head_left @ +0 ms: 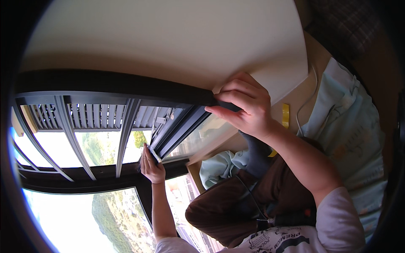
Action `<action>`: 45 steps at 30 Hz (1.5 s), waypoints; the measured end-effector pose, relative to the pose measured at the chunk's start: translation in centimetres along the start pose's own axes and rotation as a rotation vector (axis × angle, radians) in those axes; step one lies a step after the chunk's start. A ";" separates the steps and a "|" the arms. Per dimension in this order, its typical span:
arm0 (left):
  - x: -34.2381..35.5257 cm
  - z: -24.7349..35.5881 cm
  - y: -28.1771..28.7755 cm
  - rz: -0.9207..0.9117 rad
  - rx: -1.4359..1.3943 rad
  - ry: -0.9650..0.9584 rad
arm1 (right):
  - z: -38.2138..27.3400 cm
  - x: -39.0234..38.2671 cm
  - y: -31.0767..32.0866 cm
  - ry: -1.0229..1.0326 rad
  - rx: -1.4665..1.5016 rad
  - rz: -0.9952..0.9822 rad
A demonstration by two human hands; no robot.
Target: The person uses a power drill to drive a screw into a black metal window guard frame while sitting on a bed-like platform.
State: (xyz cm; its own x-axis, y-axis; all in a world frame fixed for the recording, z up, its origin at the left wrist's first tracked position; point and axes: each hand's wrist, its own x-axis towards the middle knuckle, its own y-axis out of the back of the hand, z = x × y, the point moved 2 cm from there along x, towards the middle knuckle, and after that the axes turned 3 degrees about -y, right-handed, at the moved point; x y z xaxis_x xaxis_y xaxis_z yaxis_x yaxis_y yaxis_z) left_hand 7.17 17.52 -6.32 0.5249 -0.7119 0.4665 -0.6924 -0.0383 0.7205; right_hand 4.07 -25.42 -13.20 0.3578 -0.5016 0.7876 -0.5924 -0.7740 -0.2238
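A dark window sash (177, 126) stands swung in its frame at the centre-left. My right hand (247, 103) is closed round its upper right corner, with the thumb below the edge and the fingers over it. Lower down, my left hand (152, 168) lies with its fingers stretched up along the sash's lower edge, beside a pale narrow strip (155, 154). Just above that hand, a metal stay arm (157, 126) shows in the opening. What the left fingertips touch on the far side is hidden.
Vertical bars (126, 139) and grey louvres (90, 116) fill the opening at left. A pale panel (168, 38) spans the top. My crossed legs (228, 202) rest beside light-green bedding (350, 126). Yellow tape (286, 116) and a thin white cable (310, 99) lie at right.
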 end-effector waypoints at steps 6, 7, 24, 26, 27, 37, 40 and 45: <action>0.3 0.3 0.2 -0.007 -0.008 0.011 | 0.2 -0.1 -0.1 0.005 -0.042 0.019; 0.3 0.4 0.2 -0.006 -0.005 0.010 | 0.2 -0.1 -0.1 0.004 -0.043 0.015; 0.7 0.4 0.2 0.020 -0.004 -0.017 | 0.0 0.0 0.1 0.019 -0.066 0.008; 0.5 0.3 0.2 0.020 -0.007 -0.021 | 0.0 0.0 0.0 0.016 -0.060 0.011; 0.4 0.2 0.2 0.018 -0.006 -0.022 | -0.1 -0.1 -0.1 0.014 -0.057 0.013; 0.5 0.1 0.2 0.025 -0.012 -0.050 | 0.1 -0.1 -0.2 -0.016 -0.011 0.018; 0.5 0.0 0.2 0.016 -0.015 -0.035 | 0.0 0.0 -0.2 -0.029 -0.001 0.012; 0.2 -0.3 0.2 0.017 -0.039 -0.032 | -0.1 0.2 0.0 -0.027 0.016 -0.023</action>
State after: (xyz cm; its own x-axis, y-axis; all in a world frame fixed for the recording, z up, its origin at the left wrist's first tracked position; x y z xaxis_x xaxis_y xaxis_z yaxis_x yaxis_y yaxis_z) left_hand 7.29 17.58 -5.96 0.4969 -0.7343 0.4625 -0.6806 0.0009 0.7327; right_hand 4.07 -25.47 -12.99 0.3905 -0.4937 0.7770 -0.5723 -0.7913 -0.2151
